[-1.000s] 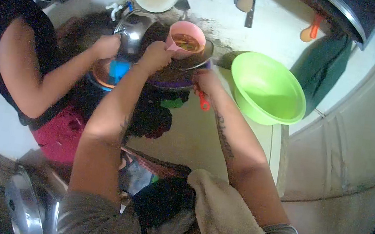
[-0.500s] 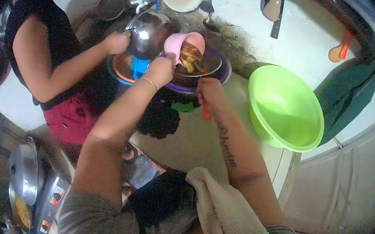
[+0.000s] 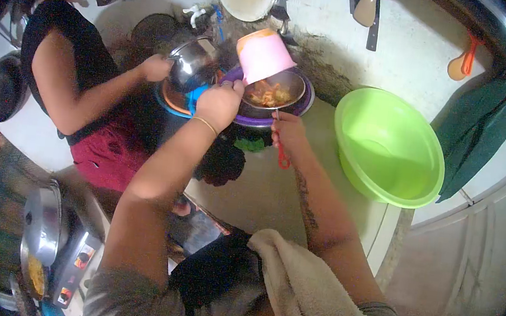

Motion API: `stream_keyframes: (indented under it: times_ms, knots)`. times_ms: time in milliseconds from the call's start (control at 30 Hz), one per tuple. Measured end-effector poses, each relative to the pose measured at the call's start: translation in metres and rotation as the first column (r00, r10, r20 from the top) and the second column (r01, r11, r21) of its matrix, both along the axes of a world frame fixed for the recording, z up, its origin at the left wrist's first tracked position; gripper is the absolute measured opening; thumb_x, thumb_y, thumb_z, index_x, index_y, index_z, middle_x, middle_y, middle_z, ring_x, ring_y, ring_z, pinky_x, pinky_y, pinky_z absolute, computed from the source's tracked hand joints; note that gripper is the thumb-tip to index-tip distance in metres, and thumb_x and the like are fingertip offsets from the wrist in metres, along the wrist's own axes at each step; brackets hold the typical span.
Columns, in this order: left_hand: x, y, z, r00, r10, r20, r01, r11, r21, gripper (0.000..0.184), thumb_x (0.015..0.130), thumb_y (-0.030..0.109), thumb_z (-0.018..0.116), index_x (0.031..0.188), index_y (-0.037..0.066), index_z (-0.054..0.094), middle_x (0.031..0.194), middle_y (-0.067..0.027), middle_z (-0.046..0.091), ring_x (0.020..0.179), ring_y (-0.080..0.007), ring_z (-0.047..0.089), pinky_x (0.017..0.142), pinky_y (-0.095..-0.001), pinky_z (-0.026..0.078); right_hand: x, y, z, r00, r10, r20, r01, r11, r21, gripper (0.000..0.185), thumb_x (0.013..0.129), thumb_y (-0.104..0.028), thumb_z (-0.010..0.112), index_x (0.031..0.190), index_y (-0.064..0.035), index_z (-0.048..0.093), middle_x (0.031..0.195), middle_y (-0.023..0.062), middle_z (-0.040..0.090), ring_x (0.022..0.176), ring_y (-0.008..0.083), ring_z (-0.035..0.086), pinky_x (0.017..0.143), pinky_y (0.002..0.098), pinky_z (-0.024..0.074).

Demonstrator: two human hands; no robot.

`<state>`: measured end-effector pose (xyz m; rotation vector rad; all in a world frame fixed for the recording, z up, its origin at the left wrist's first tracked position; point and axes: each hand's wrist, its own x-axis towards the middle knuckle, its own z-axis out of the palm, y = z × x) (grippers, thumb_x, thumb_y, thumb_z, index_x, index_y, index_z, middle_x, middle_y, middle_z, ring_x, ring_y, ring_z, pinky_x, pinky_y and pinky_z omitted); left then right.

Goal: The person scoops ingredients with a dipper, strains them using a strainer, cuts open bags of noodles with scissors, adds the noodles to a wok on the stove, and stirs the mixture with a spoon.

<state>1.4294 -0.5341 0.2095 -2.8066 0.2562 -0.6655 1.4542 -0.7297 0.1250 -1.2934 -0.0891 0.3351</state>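
Observation:
My left hand (image 3: 221, 101) is closed on a pink plastic tub (image 3: 266, 58), tipped nearly upside down with its base up. Below the tub is a wire strainer (image 3: 302, 90) full of wet orange-yellow food pieces (image 3: 269, 94). My right hand (image 3: 289, 131) grips the strainer near its red handle (image 3: 284, 156). The strainer sits over a purple basin (image 3: 251, 121); what lies in the basin is mostly hidden.
At left a co-worker's hand (image 3: 156, 68) holds a shiny metal pot (image 3: 191, 67) over an orange basin (image 3: 169, 95). A large lime-green basin (image 3: 384, 154) stands right on the counter. A stove (image 3: 74, 272) is at lower left.
My left hand has tipped the pink tub further over, and its food is now in the strainer. The co-worker's metal pot has tilted and moved lower.

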Motion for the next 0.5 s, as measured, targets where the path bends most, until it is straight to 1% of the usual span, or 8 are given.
stream_keyframes:
  times_ms: [67, 100, 167, 300, 400, 467, 500]
  knots:
    - [-0.004, -0.003, 0.005, 0.994, -0.032, 0.1, 0.026, 0.997, 0.066, 0.027, 0.09, 0.012, 0.047, 0.115, 0.01, 0.055, 0.093, -0.0153, 0.066, 0.081, -0.0304, 0.068, 0.068, -0.0405, 0.057, 0.003, 0.003, -0.01, 1.0, -0.01, 0.003, 0.01, 1.0, 0.022, 0.009, 0.087, -0.009, 0.056, 0.095, -0.0052, 0.057, 0.06, 0.0015, 0.05, 0.042, 0.0132, 0.045, 0.036, 0.0297, 0.0367]
    - [-0.006, -0.006, 0.01, 0.994, -0.014, 0.105, 0.006, 0.997, 0.076, 0.028, 0.089, 0.012, 0.047, 0.116, 0.012, 0.056, 0.093, -0.0149, 0.065, 0.08, -0.0302, 0.068, 0.067, -0.0404, 0.057, 0.005, 0.004, -0.014, 1.0, -0.014, 0.004, 0.014, 0.999, 0.032, 0.004, 0.088, -0.013, 0.056, 0.086, -0.0095, 0.058, 0.056, 0.0006, 0.049, 0.04, 0.0138, 0.045, 0.035, 0.0304, 0.0364]
    - [-0.012, -0.012, 0.019, 0.993, 0.021, 0.116, -0.032, 0.995, 0.095, 0.03, 0.089, 0.012, 0.048, 0.118, 0.016, 0.056, 0.093, -0.0141, 0.065, 0.079, -0.0296, 0.068, 0.066, -0.0403, 0.057, 0.006, 0.004, -0.019, 1.0, 0.001, -0.001, -0.001, 0.998, 0.066, 0.004, 0.087, -0.011, 0.056, 0.09, -0.0094, 0.058, 0.058, 0.0005, 0.05, 0.041, 0.013, 0.045, 0.035, 0.0298, 0.0361]
    - [-0.018, -0.018, 0.029, 0.995, 0.032, 0.09, -0.037, 0.998, 0.059, 0.029, 0.089, 0.015, 0.048, 0.118, 0.014, 0.055, 0.096, -0.0141, 0.065, 0.084, -0.0306, 0.068, 0.068, -0.0417, 0.056, 0.004, -0.001, -0.017, 1.0, 0.029, -0.006, -0.028, 0.994, 0.106, 0.012, 0.085, -0.009, 0.055, 0.097, -0.0089, 0.058, 0.061, 0.0001, 0.05, 0.043, 0.012, 0.045, 0.036, 0.0284, 0.0355]
    - [-0.02, -0.014, 0.031, 0.995, 0.062, 0.072, -0.066, 0.996, 0.052, 0.03, 0.09, 0.014, 0.048, 0.119, 0.015, 0.055, 0.097, -0.0145, 0.065, 0.085, -0.0308, 0.068, 0.069, -0.0414, 0.056, 0.001, -0.004, -0.006, 0.998, 0.056, -0.033, -0.049, 0.986, 0.162, 0.034, 0.079, 0.0, 0.055, 0.113, 0.0033, 0.054, 0.067, 0.0028, 0.051, 0.047, 0.0102, 0.045, 0.039, 0.0265, 0.0348]
    - [-0.023, -0.013, 0.033, 0.993, 0.109, 0.034, -0.111, 0.992, 0.057, 0.031, 0.091, 0.014, 0.047, 0.121, 0.016, 0.055, 0.099, -0.015, 0.065, 0.086, -0.0313, 0.068, 0.07, -0.0413, 0.056, 0.0, -0.006, 0.0, 0.997, 0.063, -0.036, -0.056, 0.985, 0.163, 0.032, 0.079, 0.001, 0.054, 0.111, 0.0028, 0.054, 0.067, 0.0029, 0.051, 0.047, 0.0103, 0.045, 0.039, 0.0263, 0.0347]
    - [-0.025, -0.012, 0.033, 0.991, 0.132, 0.026, -0.133, 0.991, 0.02, 0.031, 0.091, 0.014, 0.046, 0.121, 0.015, 0.055, 0.1, -0.0159, 0.065, 0.086, -0.0319, 0.068, 0.071, -0.0418, 0.056, 0.0, -0.007, 0.003, 0.997, 0.068, -0.036, -0.062, 0.985, 0.161, 0.031, 0.079, 0.001, 0.054, 0.11, 0.0025, 0.054, 0.067, 0.003, 0.051, 0.047, 0.0103, 0.045, 0.039, 0.0262, 0.0346]
